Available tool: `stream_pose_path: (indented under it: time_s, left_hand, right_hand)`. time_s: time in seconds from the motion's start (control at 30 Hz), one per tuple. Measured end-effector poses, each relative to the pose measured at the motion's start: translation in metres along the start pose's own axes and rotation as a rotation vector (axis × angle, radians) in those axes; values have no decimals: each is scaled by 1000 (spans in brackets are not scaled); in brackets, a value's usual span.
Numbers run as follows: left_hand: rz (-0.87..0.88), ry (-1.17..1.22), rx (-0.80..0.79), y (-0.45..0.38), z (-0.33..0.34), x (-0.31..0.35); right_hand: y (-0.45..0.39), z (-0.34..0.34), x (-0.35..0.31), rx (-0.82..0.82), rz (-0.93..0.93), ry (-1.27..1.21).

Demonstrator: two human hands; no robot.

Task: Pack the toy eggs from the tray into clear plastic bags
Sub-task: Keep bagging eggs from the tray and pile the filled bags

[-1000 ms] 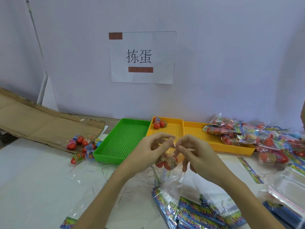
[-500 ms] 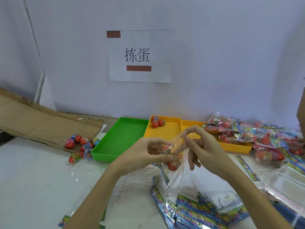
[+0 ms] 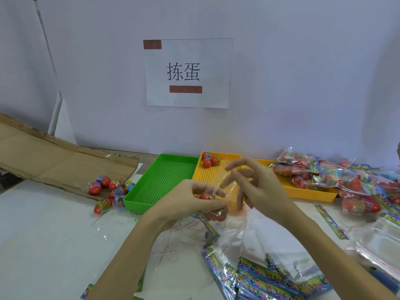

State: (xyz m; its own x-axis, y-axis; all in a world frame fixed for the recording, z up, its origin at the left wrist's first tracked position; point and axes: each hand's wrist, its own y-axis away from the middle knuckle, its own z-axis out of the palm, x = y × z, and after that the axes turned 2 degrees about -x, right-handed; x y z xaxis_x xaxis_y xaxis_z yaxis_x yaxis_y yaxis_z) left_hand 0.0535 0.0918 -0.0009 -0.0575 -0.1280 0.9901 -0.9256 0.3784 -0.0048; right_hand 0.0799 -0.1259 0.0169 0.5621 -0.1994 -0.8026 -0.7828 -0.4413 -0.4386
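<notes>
Both hands on egg bag

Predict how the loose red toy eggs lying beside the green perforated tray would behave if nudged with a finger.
The loose red toy eggs look rounded and lie tilted at odd angles, so they would probably roll or wobble off crookedly. They seem small and plastic, likely light enough to scatter. The green perforated tray beside them has a raised wall that may stop some.
</notes>
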Motion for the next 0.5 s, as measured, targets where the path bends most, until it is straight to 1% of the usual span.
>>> stream_pose_path:
  time_s: [0.07,0.13,0.23,0.3,0.33,0.4,0.43,0.47,0.5]
  left_hand:
    - [10,34,113,-1,-6,2]
    - [35,26,252,-3,-11,1]
    - [70,29,465,-6,-15,-4]
    - [90,-12,550,-6,-19,-8]
    - [96,20,559,-6,-20,-8]
    - [100,105,527,-6,-21,-9]
    - [106,109,508,-6,-21,-9]
    - [110,98,488,-7,-20,-10]
    - [115,89,470,-7,-20,-10]
  right_hand:
    - [-15,-3,2,145,1,1]
    - [-36,-1,10,260,49,43]
    - [-73,11,36,266,118,206]
    - [-96,21,55,192,127,351]
    - [-106,25,64,110,119,449]
    - [-120,36,80,-100,119,661]
    - [-124,41,86,-179,120,765]
    - [-126,46,91,-214,106,858]
    - [-127,49,94,-206,77,933]
